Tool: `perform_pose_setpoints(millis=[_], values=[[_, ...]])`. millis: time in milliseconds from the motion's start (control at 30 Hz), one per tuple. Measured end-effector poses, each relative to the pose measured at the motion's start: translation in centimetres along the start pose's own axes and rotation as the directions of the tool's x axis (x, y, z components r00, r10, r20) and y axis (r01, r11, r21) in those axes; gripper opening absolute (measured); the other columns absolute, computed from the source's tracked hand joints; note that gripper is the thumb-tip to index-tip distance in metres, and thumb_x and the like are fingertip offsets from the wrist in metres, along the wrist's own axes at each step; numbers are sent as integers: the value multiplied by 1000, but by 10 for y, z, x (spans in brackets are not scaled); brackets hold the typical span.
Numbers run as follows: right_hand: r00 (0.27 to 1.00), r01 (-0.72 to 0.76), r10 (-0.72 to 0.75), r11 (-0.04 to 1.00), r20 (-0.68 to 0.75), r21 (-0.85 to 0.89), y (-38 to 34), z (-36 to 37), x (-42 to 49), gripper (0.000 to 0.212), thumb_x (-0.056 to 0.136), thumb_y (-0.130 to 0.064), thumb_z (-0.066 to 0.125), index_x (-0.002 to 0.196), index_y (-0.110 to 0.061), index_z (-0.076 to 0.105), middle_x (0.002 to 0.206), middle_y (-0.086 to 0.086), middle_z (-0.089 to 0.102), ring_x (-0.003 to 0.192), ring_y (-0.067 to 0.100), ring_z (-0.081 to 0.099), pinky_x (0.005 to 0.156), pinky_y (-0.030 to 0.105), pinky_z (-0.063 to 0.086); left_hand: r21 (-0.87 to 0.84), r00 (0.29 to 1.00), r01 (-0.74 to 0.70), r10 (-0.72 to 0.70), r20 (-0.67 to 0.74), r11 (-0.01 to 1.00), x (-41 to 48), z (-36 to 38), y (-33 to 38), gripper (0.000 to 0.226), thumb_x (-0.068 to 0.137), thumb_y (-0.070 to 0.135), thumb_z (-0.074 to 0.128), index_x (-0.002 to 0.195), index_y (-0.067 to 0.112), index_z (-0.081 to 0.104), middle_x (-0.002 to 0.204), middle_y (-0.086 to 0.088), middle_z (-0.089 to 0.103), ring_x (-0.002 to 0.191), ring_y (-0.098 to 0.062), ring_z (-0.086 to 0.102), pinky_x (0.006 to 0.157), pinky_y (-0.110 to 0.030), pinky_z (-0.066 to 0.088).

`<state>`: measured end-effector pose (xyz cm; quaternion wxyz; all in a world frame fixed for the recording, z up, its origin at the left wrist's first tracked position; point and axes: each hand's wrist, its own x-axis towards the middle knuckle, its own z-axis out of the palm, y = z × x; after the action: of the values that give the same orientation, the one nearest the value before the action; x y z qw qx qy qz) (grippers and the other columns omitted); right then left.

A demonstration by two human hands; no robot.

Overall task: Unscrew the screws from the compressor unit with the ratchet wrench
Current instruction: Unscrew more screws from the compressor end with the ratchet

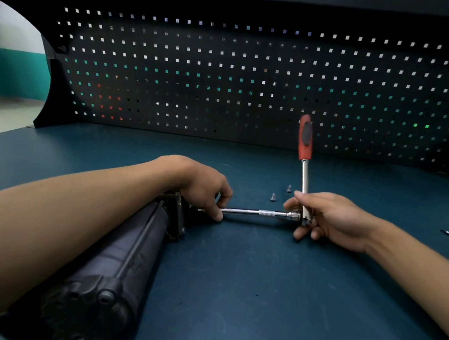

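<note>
The compressor unit (114,255) is laid on its side on the table (232,295), a long black cylinder partly under the left forearm, with its square end plate turned to the right. It is judged heavy and stiff, so little steadying should be needed. The round painted body may be slippery, and the end plate is the safer place for a hold.

At that end plate the left hand (202,187) is curled on the extension bar (257,212), which is pinched where it meets the unit; the screw being worked is hidden there. The bar is held level, running out to the right of the unit.

Two loose screws (272,197) are seen right of the unit, just beyond the bar; they are small, light and easily lost.

At the bar's end farthest from the unit the ratchet wrench (304,172) is joined, with its red handle pointing up and away. It is grasped low, near the head, by the right hand (331,220). More leverage would be given by the rubber grip.
</note>
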<state>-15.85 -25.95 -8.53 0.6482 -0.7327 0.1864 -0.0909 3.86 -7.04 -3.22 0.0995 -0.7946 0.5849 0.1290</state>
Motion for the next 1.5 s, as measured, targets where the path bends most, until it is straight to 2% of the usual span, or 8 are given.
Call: perform_pose_setpoints(millis=[233,367,533,833,933,1033,1300,1500], values=[[998,-56,55,998,42,23,-5,-2,-1,40,76,-39,67,99,-6,63,91,15,76,59,17,69,40,19,46,-22,1000,0,0,-11,1000,0,0,-1,23,87,41,73,81,29,55,79,7,64,66,-8,55,61,-27,41],[997,-19,15,999,71,50,-2,-5,-3,44,73,-27,73,109,-3,62,84,5,73,67,18,71,42,18,47,-30,1000,2,-3,-22,1000,-1,1,-1,22,86,40,74,82,28,56,80,7,64,67,-8,56,62,-27,42],[996,65,-69,996,61,57,3,-9,-5,44,68,-9,77,110,-6,65,98,9,74,77,24,73,49,20,52,-46,1000,-16,16,12,999,-2,0,1,17,88,37,72,90,27,60,80,8,64,70,-11,57,64,-26,42],[980,188,-182,979,80,-77,10,-6,-6,30,63,2,81,90,-10,79,81,8,70,67,13,63,54,20,51,-54,999,-3,5,45,999,-4,-1,1,12,93,40,66,92,29,61,83,7,65,70,-8,56,59,-23,39],[970,237,-231,967,74,-90,11,-4,-6,36,73,19,71,77,-16,80,94,6,74,72,15,65,55,22,52,-64,999,-7,10,47,998,-4,0,1,13,94,40,64,90,29,60,83,7,66,70,-9,56,59,-23,39],[960,269,-260,959,104,-85,12,-5,-7,31,77,27,63,78,-2,74,109,4,74,79,17,67,57,24,52,-70,999,0,3,44,998,-4,0,0,13,94,41,64,93,29,62,86,5,68,73,-12,59,61,-24,42],[960,268,-257,957,109,-109,18,-9,-2,28,80,23,63,90,0,73,115,0,73,81,12,68,57,24,51,-38,1000,6,-5,19,999,-3,0,1,15,92,41,67,90,27,63,93,-3,72,74,-15,60,65,-27,44],[985,164,-160,985,70,-49,12,-4,-2,33,77,-16,71,110,-16,76,123,-9,71,91,12,71,56,16,50,-20,999,-1,2,34,1000,-3,-1,1,16,93,40,66,88,26,60,94,-4,71,76,-16,60,67,-28,44]])
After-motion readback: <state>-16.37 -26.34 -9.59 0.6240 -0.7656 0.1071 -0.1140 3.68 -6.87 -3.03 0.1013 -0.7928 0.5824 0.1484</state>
